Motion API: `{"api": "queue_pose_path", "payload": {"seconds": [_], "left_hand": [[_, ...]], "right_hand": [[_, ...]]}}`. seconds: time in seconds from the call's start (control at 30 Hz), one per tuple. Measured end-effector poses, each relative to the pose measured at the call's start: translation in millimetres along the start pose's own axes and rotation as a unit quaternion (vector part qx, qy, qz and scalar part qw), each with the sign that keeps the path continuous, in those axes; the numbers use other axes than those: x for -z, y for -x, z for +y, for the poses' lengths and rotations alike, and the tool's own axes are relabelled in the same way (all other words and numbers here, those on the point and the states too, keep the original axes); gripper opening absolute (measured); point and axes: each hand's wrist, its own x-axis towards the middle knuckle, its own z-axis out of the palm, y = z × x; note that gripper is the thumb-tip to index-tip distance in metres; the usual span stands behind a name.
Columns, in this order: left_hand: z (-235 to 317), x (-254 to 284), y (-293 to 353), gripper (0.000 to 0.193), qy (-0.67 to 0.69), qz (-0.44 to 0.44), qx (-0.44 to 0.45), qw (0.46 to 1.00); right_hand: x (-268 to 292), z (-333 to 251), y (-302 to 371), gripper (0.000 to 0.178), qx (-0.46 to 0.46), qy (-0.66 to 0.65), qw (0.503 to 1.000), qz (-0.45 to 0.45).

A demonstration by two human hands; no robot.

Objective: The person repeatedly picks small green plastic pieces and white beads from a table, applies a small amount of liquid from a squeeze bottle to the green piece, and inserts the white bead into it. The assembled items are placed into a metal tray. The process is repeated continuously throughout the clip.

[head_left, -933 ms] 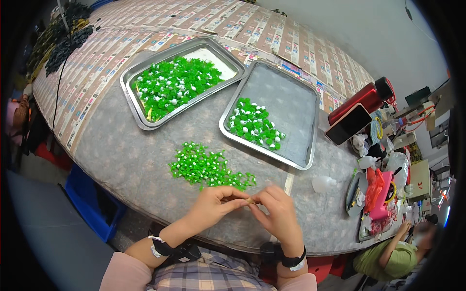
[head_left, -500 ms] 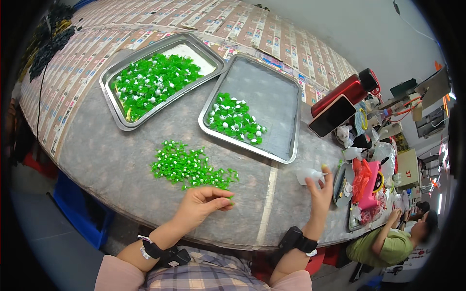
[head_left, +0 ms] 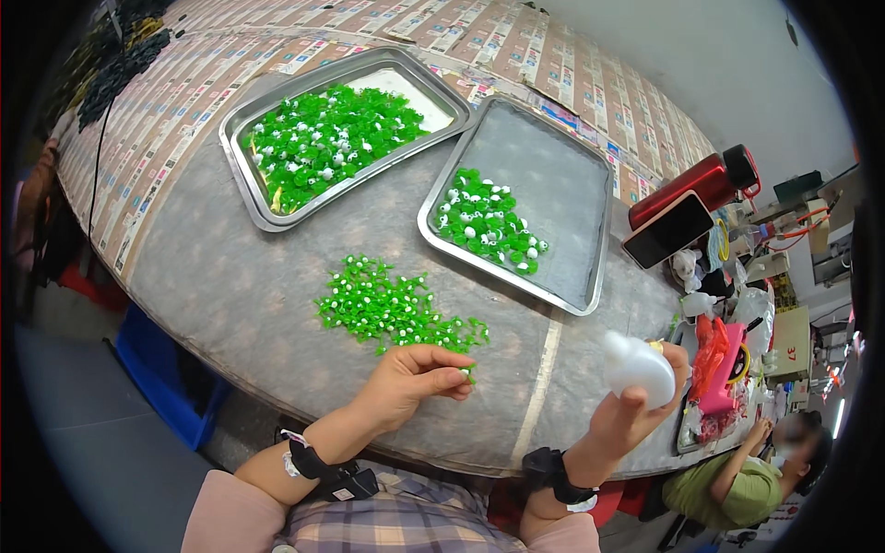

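Observation:
My left hand (head_left: 410, 385) is closed in a pinch on a small green plastic piece (head_left: 471, 374), just in front of a loose pile of small green pieces with white dots (head_left: 392, 304). Raised over the table at the right, my right hand (head_left: 627, 426) wraps round a white squeeze bottle (head_left: 638, 370), which is tilted. Its tip is hard to make out. Beyond the pile stands a metal tray (head_left: 516, 290) partly filled with green pieces bearing white balls (head_left: 489, 221). A second metal tray (head_left: 241, 189), to its left, holds a larger heap of similar pieces (head_left: 332, 138).
A red bottle (head_left: 678, 189) lies at the right, with a phone (head_left: 668, 230) leaning against it. Nearer along that side are a pink holder (head_left: 724, 369), red plastic (head_left: 708, 348) and clutter. A person in a green shirt (head_left: 728, 488) sits at the far right.
My right hand has picked up the white squeeze bottle from the table and lifted it. My left hand still pinches the green piece. The whole view has shifted slightly.

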Motion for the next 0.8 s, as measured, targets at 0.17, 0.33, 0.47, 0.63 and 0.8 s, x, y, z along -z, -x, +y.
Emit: {"api": "queue_pose_path", "payload": {"seconds": [0.17, 0.33, 0.47, 0.63, 0.8], "left_hand": [[1, 2, 0, 0.010, 0.026, 0.024, 0.010, 0.999], [1, 0, -1, 0.007, 0.031, 0.019, 0.014, 0.999], [1, -1, -1, 0.007, 0.024, 0.017, 0.019, 0.999], [2, -1, -1, 0.009, 0.023, 0.018, 0.022, 0.999], [2, -1, 0, 0.009, 0.026, 0.011, 0.022, 0.999]], "right_hand": [[-31, -9, 12, 0.066, -0.040, -0.058, 0.997, -0.015], [-37, 6, 26, 0.063, 0.040, -0.065, 0.997, -0.025], [-35, 17, 30, 0.059, 0.101, -0.043, 0.991, -0.080], [-37, 17, 31, 0.054, 0.123, -0.046, 0.985, -0.108], [-39, 16, 30, 0.050, 0.133, -0.047, 0.984, -0.109]]}}
